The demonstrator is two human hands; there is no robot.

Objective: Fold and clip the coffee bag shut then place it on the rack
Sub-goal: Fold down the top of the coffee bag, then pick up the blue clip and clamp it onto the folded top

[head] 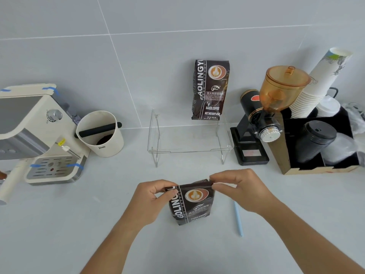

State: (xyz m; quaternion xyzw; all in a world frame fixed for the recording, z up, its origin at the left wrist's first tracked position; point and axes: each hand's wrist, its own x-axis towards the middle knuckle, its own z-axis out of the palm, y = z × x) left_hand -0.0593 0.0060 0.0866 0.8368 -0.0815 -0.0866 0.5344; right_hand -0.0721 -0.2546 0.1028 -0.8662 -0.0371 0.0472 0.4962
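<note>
A dark brown coffee bag (pixel 192 204) stands on the white counter in front of me, its top folded over. My left hand (pixel 152 198) pinches the top left corner and my right hand (pixel 241 188) pinches the top right corner. A light blue clip stick (pixel 238 219) lies on the counter just right of the bag, touched by neither hand. Behind the bag stands a clear acrylic rack (pixel 189 149). A second, sealed coffee bag (pixel 210 90) stands upright at the rack's back right, against the wall.
A cream espresso machine (pixel 33 135) and a cream knock box (pixel 100 133) are at the left. A black coffee grinder (pixel 260 123) with an amber hopper stands right of the rack. Further right, a black organiser (pixel 320 147) holds paper cups and lids.
</note>
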